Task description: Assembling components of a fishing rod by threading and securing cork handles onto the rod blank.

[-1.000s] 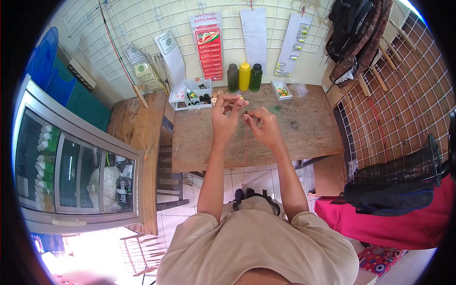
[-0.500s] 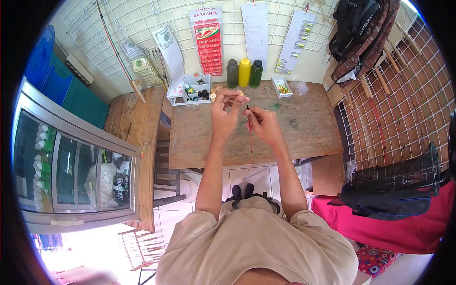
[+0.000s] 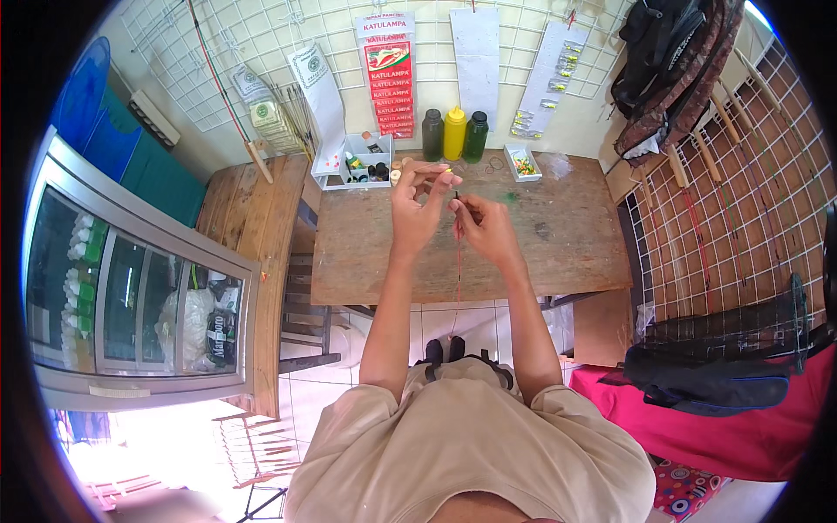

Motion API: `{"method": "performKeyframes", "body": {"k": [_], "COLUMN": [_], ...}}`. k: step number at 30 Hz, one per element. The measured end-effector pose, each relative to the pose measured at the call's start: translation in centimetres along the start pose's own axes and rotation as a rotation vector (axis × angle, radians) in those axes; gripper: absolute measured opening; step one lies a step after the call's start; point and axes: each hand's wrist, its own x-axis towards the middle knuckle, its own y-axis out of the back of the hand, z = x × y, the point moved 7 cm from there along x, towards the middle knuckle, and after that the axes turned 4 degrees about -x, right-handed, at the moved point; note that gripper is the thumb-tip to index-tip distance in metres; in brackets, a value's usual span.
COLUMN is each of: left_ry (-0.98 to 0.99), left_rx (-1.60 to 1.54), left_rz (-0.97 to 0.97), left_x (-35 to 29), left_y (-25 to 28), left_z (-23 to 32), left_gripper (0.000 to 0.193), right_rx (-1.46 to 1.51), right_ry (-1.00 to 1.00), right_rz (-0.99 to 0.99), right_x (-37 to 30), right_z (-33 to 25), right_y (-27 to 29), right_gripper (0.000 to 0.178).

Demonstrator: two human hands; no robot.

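My left hand (image 3: pixel 420 205) is raised over the wooden table (image 3: pixel 558 244), its fingertips pinching a small yellow piece (image 3: pixel 448 171) too tiny to make out. Just to the right and slightly lower, my right hand (image 3: pixel 485 225) is closed on a thin red rod (image 3: pixel 459 257). The rod has a dark tip by my fingers, and its slender length runs down past the table's near edge toward my feet. A narrow gap separates the hands, and the rod's tip points up toward the left fingertips.
At the table's back stand a white compartment tray (image 3: pixel 330 182) with small bottles, a yellow squeeze bottle (image 3: pixel 454 135) between two dark ones, and a small white box (image 3: pixel 536 174) of colourful bits. A glass cabinet (image 3: pixel 144 301) is at left. Rods hang on the right-hand wire grid (image 3: pixel 697 253).
Both hands keep nearly the same pose and grip. The red rod's lower end has shifted slightly, and the whole view has moved a little.
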Motion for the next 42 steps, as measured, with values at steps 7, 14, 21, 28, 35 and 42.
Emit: {"method": "performKeyframes", "body": {"k": [7, 14, 21, 28, 35, 42], "left_ry": [-0.018, 0.002, 0.022, 0.032, 0.017, 0.028], "left_rx": [0.002, 0.029, 0.038, 0.039, 0.048, 0.021], "left_rz": [0.026, 0.01, 0.021, 0.022, 0.021, 0.013], "left_x": [-0.3, -0.3, -0.1, 0.0, -0.2, -0.1], "left_y": [0.2, 0.1, 0.4, 0.9, 1.2, 0.7], "left_z": [0.2, -0.4, -0.5, -0.8, -1.0, -1.0], "left_gripper": [0.015, 0.016, 0.016, 0.016, 0.016, 0.015], "right_rx": [0.022, 0.073, 0.006, 0.075, 0.113, 0.106], "right_ry": [-0.043, -0.008, 0.08, -0.031, -0.05, -0.013], "right_rz": [-0.058, -0.003, 0.026, -0.106, -0.125, -0.078], "right_x": [-0.4, -0.4, -0.3, -0.7, -1.2, -0.9], "right_z": [0.4, 1.1, -0.4, 0.4, 0.3, -0.3], "right_y": [-0.8, -0.4, 0.8, -0.5, -0.7, -0.3], "right_gripper": [0.021, 0.021, 0.021, 0.023, 0.023, 0.022]}}
